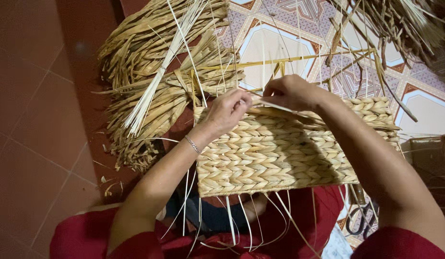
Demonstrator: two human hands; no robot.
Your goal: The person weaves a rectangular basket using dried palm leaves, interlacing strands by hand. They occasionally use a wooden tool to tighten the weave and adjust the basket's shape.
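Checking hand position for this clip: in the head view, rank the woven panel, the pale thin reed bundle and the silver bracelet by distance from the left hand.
1. Woven panel: touching the left hand, under it.
2. Silver bracelet: on that wrist, just below.
3. Pale thin reed bundle: on the floor, farther left.

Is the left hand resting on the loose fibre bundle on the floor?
No, the left hand is on the top edge of the woven basket, beside the right hand.
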